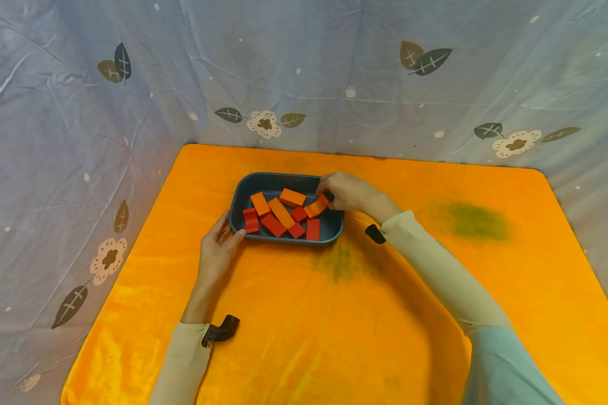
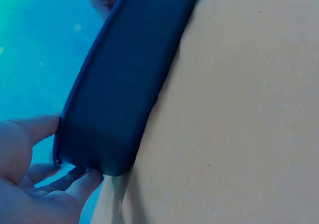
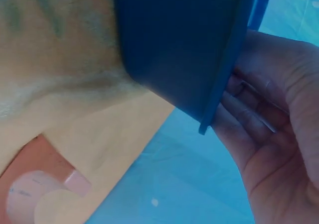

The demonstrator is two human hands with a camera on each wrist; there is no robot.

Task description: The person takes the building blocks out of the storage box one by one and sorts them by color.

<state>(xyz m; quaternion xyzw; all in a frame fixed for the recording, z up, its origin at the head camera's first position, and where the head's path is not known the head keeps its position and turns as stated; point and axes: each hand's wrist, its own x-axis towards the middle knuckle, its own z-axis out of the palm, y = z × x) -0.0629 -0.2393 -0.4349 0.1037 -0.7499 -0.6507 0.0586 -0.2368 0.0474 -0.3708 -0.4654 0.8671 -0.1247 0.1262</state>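
A dark blue-grey tray (image 1: 294,241) holds several red and orange toy blocks. My left hand (image 1: 218,247) grips the tray's left end, thumb at the rim and fingers against the outer wall; the left wrist view shows this hand (image 2: 40,179) at the tray wall (image 2: 119,84). Reaching over the right end, my right hand (image 1: 347,191) pinches the upper end of a tilted curved orange block (image 1: 315,208). From the right wrist, the fingers of the right hand (image 3: 269,109) bend behind the tray wall (image 3: 179,45), their tips partly hidden.
Beside the tray's right end, an arch-shaped block (image 3: 37,164) lies on the cloth. An orange cloth (image 1: 294,315) with green stains covers the table. Patterned curtains (image 1: 324,73) hang behind it and to the left. A black wrist mount (image 1: 223,329) sticks out from the left sleeve.
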